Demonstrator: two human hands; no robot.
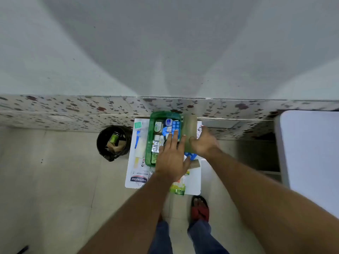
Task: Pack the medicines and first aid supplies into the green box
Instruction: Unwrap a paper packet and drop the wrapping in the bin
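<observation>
The green box [149, 136] stands on a small white table [194, 182], filled with bottles, blue packs and a blister strip [155, 146]. My left hand [172, 158] lies flat over the box's near right part, fingers spread, holding nothing. My right hand [203, 143] grips a translucent greenish lid [189, 129], which stands on edge along the box's right side. A Hansaplast pack [138, 178], a green and orange packet [178, 187], a brown roll [195, 164] and pale items [140, 147] left of the box lie outside it.
A black bin [111, 142] with rubbish stands on the floor left of the table. A flower-patterned wall band [73, 109] runs behind. A large white surface [311, 153] is at the right. My foot in a red sandal [200, 208] is below the table.
</observation>
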